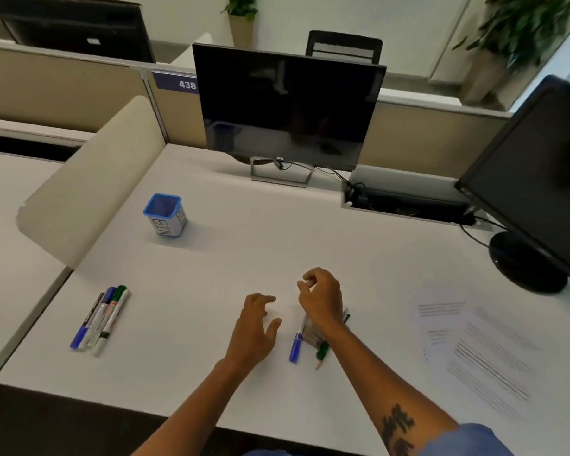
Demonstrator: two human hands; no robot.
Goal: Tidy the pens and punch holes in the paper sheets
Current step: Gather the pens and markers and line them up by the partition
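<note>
— What lies round the hands?
— The white table (231, 258); paper sheets (474, 350) well right of the right hand (321, 299); a blue pen cup (165, 214) far ahead-left; markers (101, 319) well left of the left hand (254, 327).
— And each grip?
— Both empty, fingers loosely curled. A blue pen (296, 343) and what seems a green pencil (321, 352) lie under the right wrist.

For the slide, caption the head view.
Both hands, left and right, hover empty above loose pens; blue pen cup stands empty.
</note>
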